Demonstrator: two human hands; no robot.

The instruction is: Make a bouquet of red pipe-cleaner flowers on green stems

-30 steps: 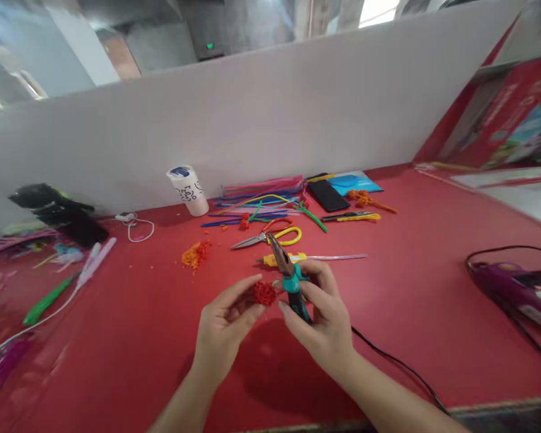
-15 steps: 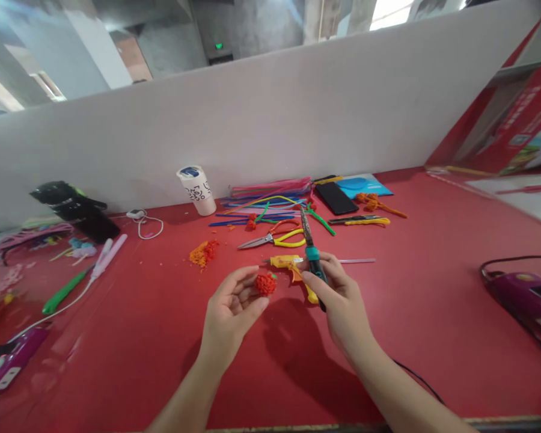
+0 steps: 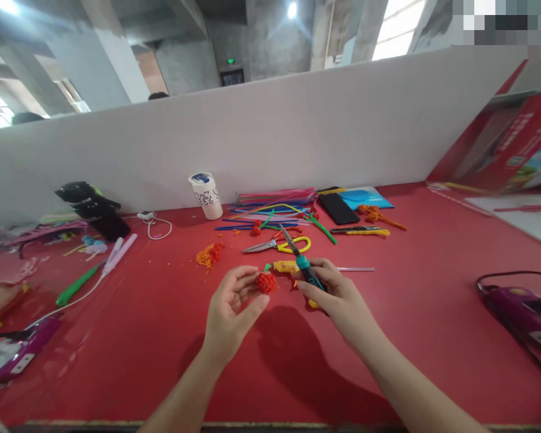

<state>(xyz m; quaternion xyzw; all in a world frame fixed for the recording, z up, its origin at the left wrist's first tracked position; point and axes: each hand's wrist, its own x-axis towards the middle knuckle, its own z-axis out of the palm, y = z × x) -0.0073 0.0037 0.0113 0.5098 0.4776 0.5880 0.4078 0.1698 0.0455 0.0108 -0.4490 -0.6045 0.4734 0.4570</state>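
Between the thumb and fingers of my left hand (image 3: 235,310) sits a small, fuzzy red ball (image 3: 265,282) with a short green stem (image 3: 267,267) on top. My right hand (image 3: 342,294) is closed around a tool with a teal-and-black handle (image 3: 310,273) and a long, pointed metal end (image 3: 290,240); its exact kind is unclear. The metal end points up and left, apart from the ball. Under the right hand lies a yellow glue gun (image 3: 286,266), partly covered, with a clear glue stick (image 3: 356,269) behind it. Scissors (image 3: 277,245) with red and yellow handles lie just beyond.
Orange-red fuzz clippings (image 3: 210,257) lie left of the scissors. Pipe cleaners (image 3: 275,201), a phone (image 3: 338,207) and a white cup (image 3: 206,196) stand along the partition (image 3: 270,132). Purple power strips (image 3: 523,307) sit at both sides. A pink straightener-like tool (image 3: 119,254) lies left.
The pointed tool has tilted further left, its tip nearer above the ball. The ball has turned, so its green stem now points up. The camera view has shifted slightly.
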